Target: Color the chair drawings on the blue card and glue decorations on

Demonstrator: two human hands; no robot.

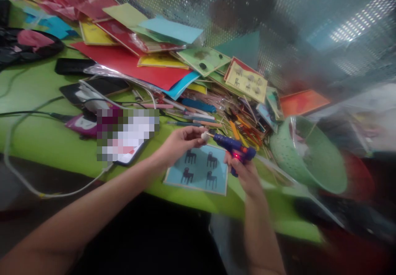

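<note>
My right hand (244, 172) is wrapped round the handle of a blue hot glue gun (229, 142), whose red light glows. The gun's nozzle points left and meets a small white roundish piece (204, 136). That piece is pinched between the fingertips of my left hand (182, 141); what it is made of I cannot make out. Below both hands a light blue card (198, 178) with dark chair pictures lies on the green tabletop. My left fingers partly cover the card's upper edge.
Beyond my hands lie pens (198, 118), orange-handled tools (246, 130) and thin sticks. Coloured cards and a red sheet (139, 66) are piled behind. A phone (133, 143) with a white cable lies at left, a green plastic basket (309, 155) at right.
</note>
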